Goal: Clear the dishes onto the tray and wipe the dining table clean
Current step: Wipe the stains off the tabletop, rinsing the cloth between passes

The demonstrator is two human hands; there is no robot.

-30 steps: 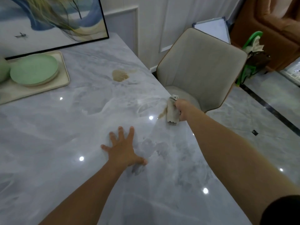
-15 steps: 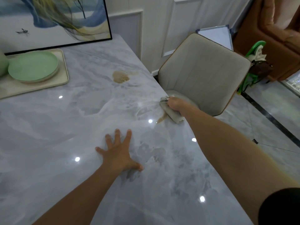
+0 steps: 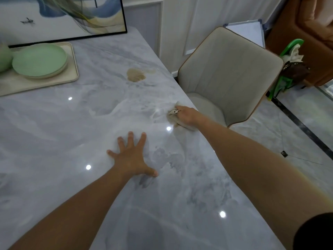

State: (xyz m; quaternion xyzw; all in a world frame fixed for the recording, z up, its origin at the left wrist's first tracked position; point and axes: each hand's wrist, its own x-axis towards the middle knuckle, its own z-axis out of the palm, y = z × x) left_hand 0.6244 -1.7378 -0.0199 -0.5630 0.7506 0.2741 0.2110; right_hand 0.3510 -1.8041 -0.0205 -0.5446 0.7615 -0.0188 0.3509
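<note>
**Cloth covers near streak; far spill waits**

At the right edge of the grey marble dining table [image 3: 54, 141], the right hand [image 3: 187, 117] grips a crumpled beige cloth [image 3: 172, 114], now over the brown streak seen a second ago. The left hand [image 3: 131, 157] stays flat, fingers spread. A tan spill [image 3: 136, 74] remains farther along that edge. Green plates [image 3: 39, 59] sit on the cream tray [image 3: 74, 69].

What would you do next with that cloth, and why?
Probably slide the cloth, which the right hand grips at the edge of the table, forward to the brown spill: it lies unwiped beyond the cloth, while the green plates already sit on the tray and the left hand braces flat.
</note>
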